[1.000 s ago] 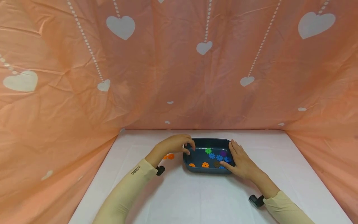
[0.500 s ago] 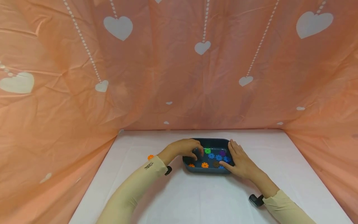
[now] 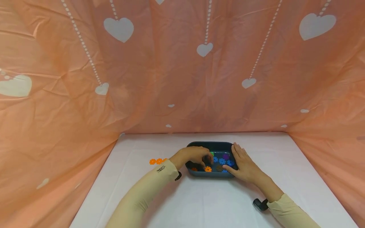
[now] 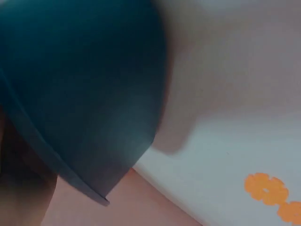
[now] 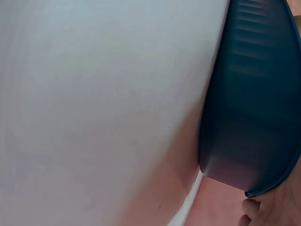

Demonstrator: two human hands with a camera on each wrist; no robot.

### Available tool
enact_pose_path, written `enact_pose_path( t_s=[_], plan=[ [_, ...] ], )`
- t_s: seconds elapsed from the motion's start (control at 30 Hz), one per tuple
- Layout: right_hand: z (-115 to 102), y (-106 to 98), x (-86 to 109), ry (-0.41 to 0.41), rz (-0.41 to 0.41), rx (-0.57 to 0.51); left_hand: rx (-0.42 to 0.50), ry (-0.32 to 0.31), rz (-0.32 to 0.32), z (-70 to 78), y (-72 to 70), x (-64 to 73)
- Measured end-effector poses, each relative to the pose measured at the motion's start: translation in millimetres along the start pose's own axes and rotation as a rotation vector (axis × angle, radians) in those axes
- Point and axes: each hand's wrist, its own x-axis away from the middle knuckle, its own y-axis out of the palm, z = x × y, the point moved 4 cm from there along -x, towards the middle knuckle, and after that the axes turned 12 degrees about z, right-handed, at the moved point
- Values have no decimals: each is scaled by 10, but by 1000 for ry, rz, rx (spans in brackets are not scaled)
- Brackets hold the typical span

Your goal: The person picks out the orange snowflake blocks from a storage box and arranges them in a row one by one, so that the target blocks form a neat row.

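Observation:
A dark blue tray [image 3: 211,174] with low walls holds several small flower-shaped plastic pieces. In it lie an orange piece [image 3: 208,169], a blue piece [image 3: 221,161], a purple piece [image 3: 226,156], a brown piece [image 3: 219,168] and a partly hidden green piece. My left hand [image 3: 195,154] reaches over the tray's left side. Its fingers bend down inside, near the orange piece, with the thumb apart from them. My right hand [image 3: 246,166] rests on the right rim with fairly straight fingers, its thumb over the tray. Both wrist views mostly show the tray's outer wall [image 4: 94,94].
Orange flower pieces [image 3: 159,161] lie in a row on the white table [image 3: 199,202], left of the tray and partly behind the left forearm. A peach cloth [image 3: 182,79] with white hearts hangs behind the table and along its sides.
My left hand has moved right, from the tray's left rim deeper into the tray. More of the orange row on the table now shows beside the forearm. My right hand stays at the right rim.

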Motion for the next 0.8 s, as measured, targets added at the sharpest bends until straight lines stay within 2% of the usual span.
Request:
enact_pose_path(
  t_s=[0.23,0.8],
  plan=[
    [8,16,5,9,-12,0,23,23,-33,-5,72,-45],
    [-2,-1,4,17,-20,1,-6,44,-18,-45,169,-75]
  ],
)
